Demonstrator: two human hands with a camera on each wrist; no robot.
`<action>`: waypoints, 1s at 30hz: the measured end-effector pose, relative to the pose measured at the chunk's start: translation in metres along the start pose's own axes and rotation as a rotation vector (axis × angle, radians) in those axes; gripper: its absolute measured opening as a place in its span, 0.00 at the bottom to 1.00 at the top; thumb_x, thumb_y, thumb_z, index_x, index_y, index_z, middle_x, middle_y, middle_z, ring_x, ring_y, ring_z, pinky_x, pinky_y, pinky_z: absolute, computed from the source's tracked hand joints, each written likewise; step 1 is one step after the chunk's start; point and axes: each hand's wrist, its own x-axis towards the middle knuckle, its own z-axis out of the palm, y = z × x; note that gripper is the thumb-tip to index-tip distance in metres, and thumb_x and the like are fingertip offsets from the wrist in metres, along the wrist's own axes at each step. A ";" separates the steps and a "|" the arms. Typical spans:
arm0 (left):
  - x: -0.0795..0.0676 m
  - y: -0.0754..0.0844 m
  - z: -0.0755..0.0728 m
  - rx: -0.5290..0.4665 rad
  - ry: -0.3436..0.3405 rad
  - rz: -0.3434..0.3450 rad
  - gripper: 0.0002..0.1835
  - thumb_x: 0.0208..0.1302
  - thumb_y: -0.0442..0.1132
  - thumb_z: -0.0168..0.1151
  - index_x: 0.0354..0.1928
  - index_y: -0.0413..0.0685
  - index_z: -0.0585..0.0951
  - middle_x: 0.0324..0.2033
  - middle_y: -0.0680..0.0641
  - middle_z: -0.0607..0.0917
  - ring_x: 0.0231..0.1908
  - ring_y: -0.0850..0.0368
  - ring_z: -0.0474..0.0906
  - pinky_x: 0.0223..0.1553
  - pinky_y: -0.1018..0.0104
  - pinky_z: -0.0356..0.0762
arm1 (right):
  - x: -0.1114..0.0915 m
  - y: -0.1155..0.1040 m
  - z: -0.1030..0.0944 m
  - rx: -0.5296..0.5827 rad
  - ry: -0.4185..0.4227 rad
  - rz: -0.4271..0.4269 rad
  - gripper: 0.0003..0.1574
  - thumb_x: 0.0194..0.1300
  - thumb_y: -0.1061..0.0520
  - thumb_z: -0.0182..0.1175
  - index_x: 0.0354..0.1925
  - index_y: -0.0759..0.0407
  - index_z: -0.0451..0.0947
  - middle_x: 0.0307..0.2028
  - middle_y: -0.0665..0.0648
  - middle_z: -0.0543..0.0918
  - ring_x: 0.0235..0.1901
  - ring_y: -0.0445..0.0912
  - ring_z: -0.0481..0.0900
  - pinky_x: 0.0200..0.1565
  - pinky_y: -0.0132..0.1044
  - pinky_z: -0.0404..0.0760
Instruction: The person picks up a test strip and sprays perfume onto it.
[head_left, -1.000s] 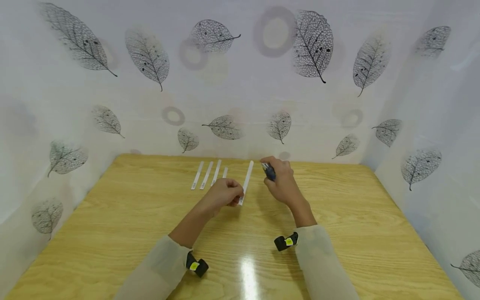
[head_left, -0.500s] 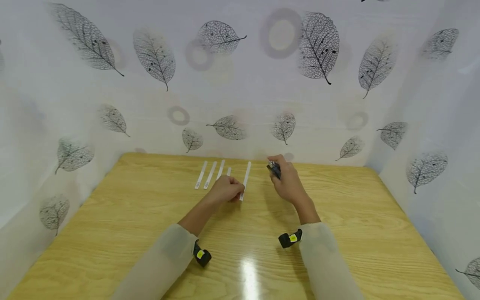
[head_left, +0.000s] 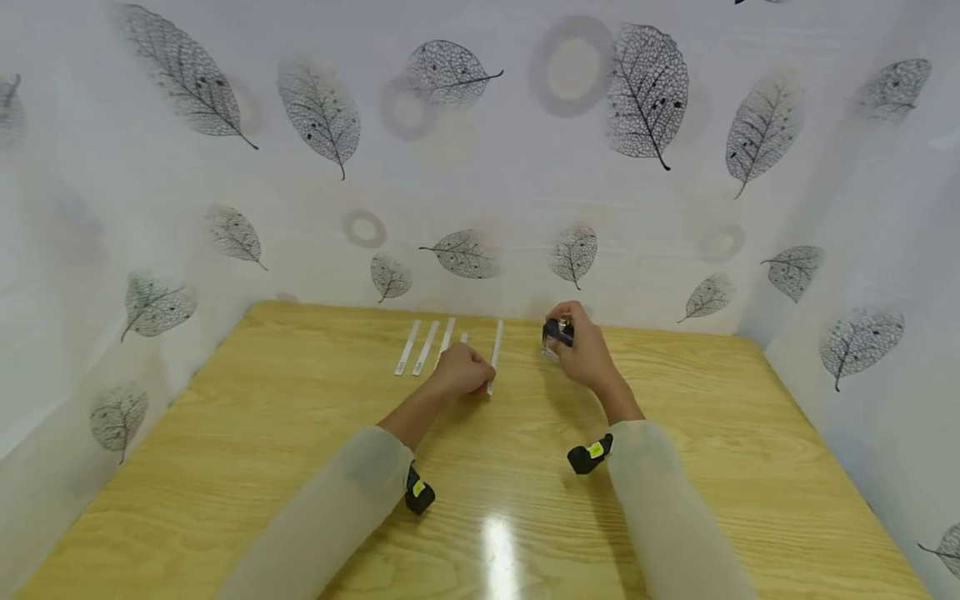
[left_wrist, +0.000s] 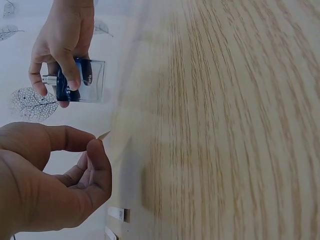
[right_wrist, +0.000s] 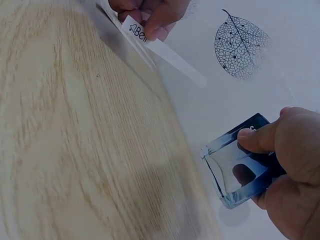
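Note:
My left hand [head_left: 463, 369] pinches a white paper test strip [head_left: 497, 343] near its lower, printed end, between thumb and index finger. In the right wrist view the strip [right_wrist: 178, 66] reaches out past the fingertips, with dark lettering by the thumb. To its right, my right hand [head_left: 591, 358] grips a perfume bottle [head_left: 557, 335] of clear glass shading to dark blue. The left wrist view shows the bottle [left_wrist: 92, 89] with its silver spray nozzle [left_wrist: 49, 80] bare and a fingertip close to it. Bottle and strip are apart.
Several more white strips [head_left: 407, 347] lie side by side on the wooden table [head_left: 315, 392], left of my left hand, which partly covers some. A leaf-patterned curtain [head_left: 495, 167] stands behind the table and along both sides.
My right hand has turned the bottle, so its clear base now shows pointing downward in the head view. The left hand keeps its pinch on the strip. The head view has shifted slightly.

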 end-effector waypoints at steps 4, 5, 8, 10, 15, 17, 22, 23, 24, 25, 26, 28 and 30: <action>0.003 -0.001 0.003 0.027 0.019 -0.005 0.11 0.56 0.29 0.60 0.18 0.38 0.83 0.16 0.45 0.83 0.19 0.56 0.72 0.27 0.68 0.70 | 0.002 0.004 0.000 0.061 -0.016 0.035 0.27 0.71 0.69 0.61 0.62 0.57 0.64 0.66 0.64 0.76 0.61 0.61 0.77 0.51 0.54 0.82; 0.004 -0.001 0.004 0.030 0.022 -0.006 0.10 0.56 0.28 0.60 0.20 0.37 0.84 0.16 0.45 0.83 0.19 0.56 0.73 0.27 0.68 0.70 | 0.003 0.005 0.000 0.070 -0.019 0.039 0.27 0.71 0.69 0.61 0.63 0.58 0.64 0.66 0.63 0.76 0.61 0.61 0.76 0.52 0.54 0.82; 0.005 0.000 0.005 0.032 0.029 -0.013 0.09 0.58 0.28 0.60 0.23 0.34 0.86 0.16 0.44 0.84 0.20 0.56 0.74 0.27 0.68 0.72 | 0.004 0.007 -0.001 0.075 -0.024 0.047 0.27 0.69 0.69 0.63 0.63 0.60 0.68 0.64 0.64 0.76 0.62 0.61 0.75 0.57 0.55 0.80; 0.005 0.000 0.005 0.041 0.031 -0.026 0.09 0.59 0.28 0.61 0.23 0.33 0.86 0.16 0.44 0.84 0.20 0.56 0.75 0.26 0.68 0.72 | 0.005 0.009 -0.001 0.067 -0.030 0.054 0.26 0.69 0.68 0.64 0.62 0.61 0.70 0.63 0.65 0.77 0.63 0.61 0.75 0.60 0.55 0.78; 0.007 -0.001 0.006 0.067 0.035 -0.053 0.10 0.62 0.28 0.62 0.24 0.34 0.87 0.16 0.45 0.84 0.17 0.57 0.75 0.22 0.69 0.72 | 0.006 0.013 -0.001 0.072 -0.047 0.070 0.25 0.68 0.67 0.65 0.61 0.61 0.73 0.61 0.67 0.78 0.63 0.62 0.75 0.61 0.56 0.77; 0.008 -0.002 0.007 0.077 0.035 -0.053 0.11 0.62 0.28 0.61 0.24 0.34 0.87 0.15 0.45 0.83 0.17 0.57 0.75 0.21 0.70 0.71 | 0.006 0.014 -0.001 0.087 -0.054 0.074 0.24 0.68 0.67 0.66 0.60 0.60 0.74 0.61 0.67 0.78 0.63 0.61 0.75 0.61 0.57 0.76; 0.011 -0.005 0.008 0.107 0.036 -0.038 0.13 0.60 0.28 0.61 0.19 0.35 0.85 0.12 0.46 0.82 0.15 0.58 0.73 0.18 0.72 0.69 | 0.006 0.017 0.000 0.149 -0.078 0.075 0.24 0.67 0.67 0.66 0.60 0.61 0.75 0.61 0.67 0.78 0.63 0.61 0.75 0.62 0.57 0.75; 0.012 -0.006 0.009 0.111 0.040 -0.035 0.13 0.60 0.27 0.61 0.18 0.35 0.85 0.12 0.47 0.81 0.14 0.58 0.73 0.17 0.72 0.69 | 0.007 0.018 0.000 0.159 -0.087 0.073 0.24 0.67 0.68 0.66 0.60 0.62 0.75 0.61 0.66 0.78 0.63 0.61 0.75 0.62 0.57 0.75; 0.013 -0.006 0.009 0.112 0.044 -0.031 0.14 0.59 0.27 0.60 0.17 0.36 0.84 0.11 0.47 0.81 0.14 0.58 0.73 0.17 0.73 0.68 | 0.006 0.019 0.000 0.165 -0.094 0.070 0.24 0.67 0.68 0.66 0.61 0.63 0.75 0.62 0.66 0.78 0.63 0.61 0.75 0.62 0.56 0.75; 0.013 -0.006 0.009 0.116 0.048 -0.032 0.14 0.59 0.27 0.60 0.17 0.36 0.84 0.11 0.47 0.81 0.14 0.58 0.74 0.17 0.72 0.68 | 0.006 0.019 0.000 0.168 -0.099 0.063 0.25 0.68 0.68 0.65 0.61 0.64 0.75 0.62 0.66 0.78 0.63 0.61 0.75 0.62 0.57 0.75; 0.013 -0.006 0.009 0.120 0.052 -0.035 0.14 0.59 0.27 0.60 0.17 0.36 0.84 0.12 0.46 0.81 0.14 0.57 0.74 0.17 0.72 0.69 | 0.006 0.020 0.000 0.169 -0.102 0.063 0.25 0.68 0.68 0.65 0.61 0.64 0.75 0.62 0.66 0.78 0.63 0.61 0.75 0.62 0.56 0.75; 0.013 -0.005 0.009 0.137 0.061 -0.043 0.13 0.59 0.27 0.60 0.18 0.36 0.85 0.12 0.46 0.82 0.15 0.57 0.75 0.18 0.72 0.69 | 0.006 0.021 0.000 0.162 -0.111 0.059 0.25 0.68 0.67 0.65 0.62 0.64 0.75 0.63 0.65 0.77 0.63 0.61 0.75 0.61 0.56 0.76; 0.013 -0.004 0.009 0.166 0.070 -0.059 0.13 0.59 0.28 0.60 0.18 0.36 0.86 0.13 0.45 0.83 0.15 0.56 0.75 0.18 0.71 0.68 | 0.006 0.022 0.000 0.150 -0.119 0.052 0.26 0.68 0.67 0.65 0.63 0.64 0.75 0.64 0.66 0.76 0.63 0.61 0.75 0.61 0.57 0.76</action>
